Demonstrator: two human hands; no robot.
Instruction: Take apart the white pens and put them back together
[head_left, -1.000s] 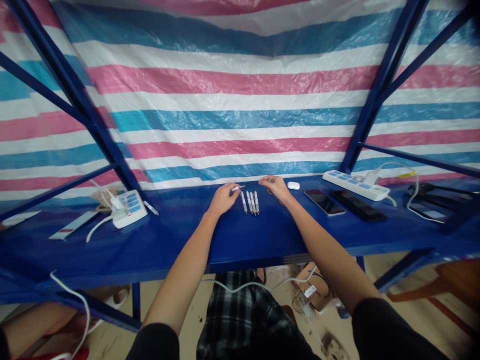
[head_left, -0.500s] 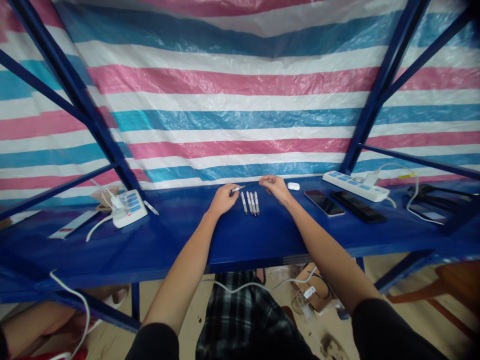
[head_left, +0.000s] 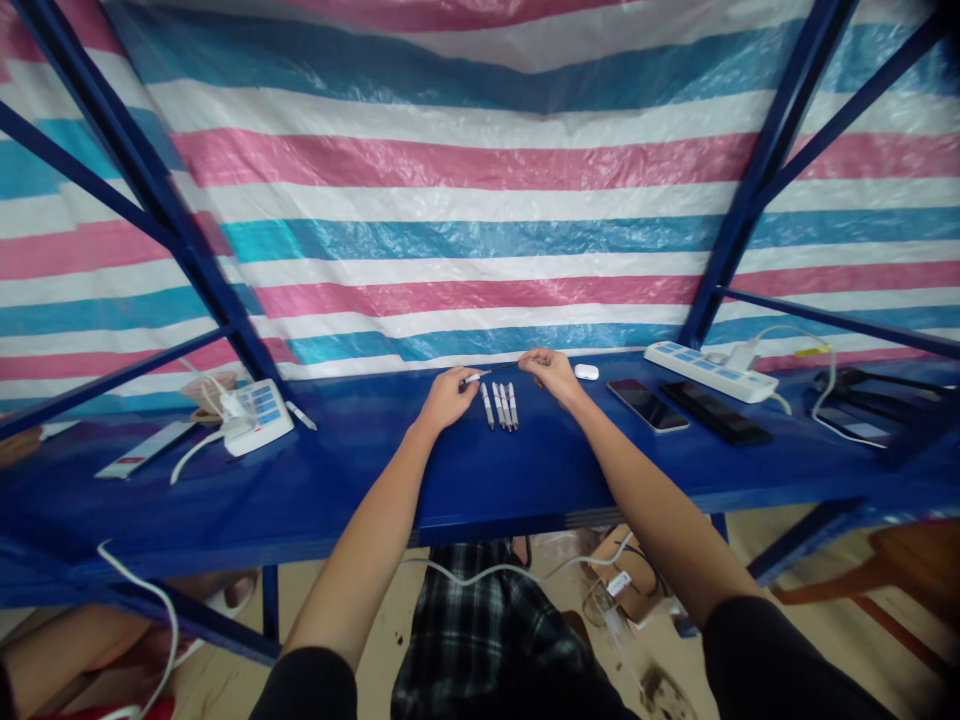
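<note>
Pinched in my left hand [head_left: 448, 398] is a white pen barrel [head_left: 472, 379], held just above the blue tabletop. My right hand [head_left: 551, 374] has its fingertips closed on the far end of a thin dark pen refill [head_left: 504, 367]. The refill spans the gap between both hands, its near tip at the barrel's open end; whether it is inside I cannot tell. Below and between the hands lie several white pens [head_left: 501, 408] side by side, with grey grips toward me. A small white earbud case [head_left: 586, 372] rests right of my right hand.
Two dark phones [head_left: 649, 404] [head_left: 716, 412] lie to the right, before a white power strip [head_left: 712, 371]. On the left are another power strip [head_left: 261, 418], a lone pen [head_left: 301, 415] and a flat pale box [head_left: 146, 450]. Blue frame posts [head_left: 731, 235] flank the striped sheet.
My hands, the barrel and the refill are almost still. At the far left edge, part of another person's hand shows more plainly.
</note>
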